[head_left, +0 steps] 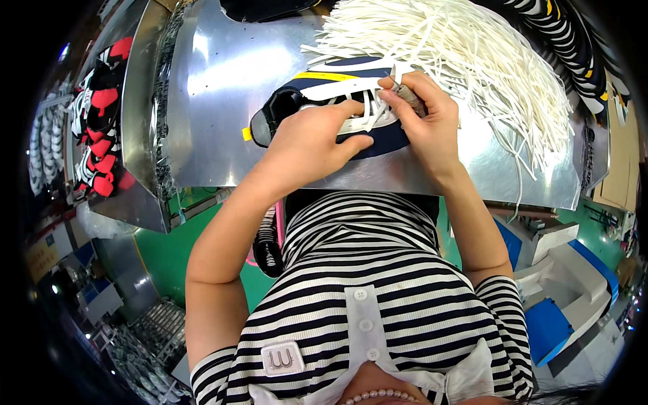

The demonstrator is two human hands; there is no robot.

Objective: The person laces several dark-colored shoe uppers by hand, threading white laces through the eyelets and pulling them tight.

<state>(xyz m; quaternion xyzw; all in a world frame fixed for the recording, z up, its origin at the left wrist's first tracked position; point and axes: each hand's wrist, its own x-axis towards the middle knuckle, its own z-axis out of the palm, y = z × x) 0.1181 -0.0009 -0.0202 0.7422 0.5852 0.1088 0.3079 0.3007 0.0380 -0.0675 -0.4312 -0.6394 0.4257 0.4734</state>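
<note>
A navy, white and yellow shoe upper (378, 140) lies on its side on the metal table, toe to the right and dark-lined heel to the left. My left hand (312, 138) holds it near the opening, the index finger at the laces and the thumb along the navy side. White lace (370, 111) crosses its eyelet rows. My right hand (432, 115) is closed around a thin-tipped hand tool with a grey-brown wrapped handle (410, 100). The thumb and index finger pinch close to the eyelets; whether they also grip lace I cannot tell.
A large heap of loose white laces (466, 61) spreads over the far right of the metal table (223, 101). Rows of striped black uppers (574, 54) stand beyond it. Red, black and white uppers (101, 135) hang at the left, past the table's raised edge.
</note>
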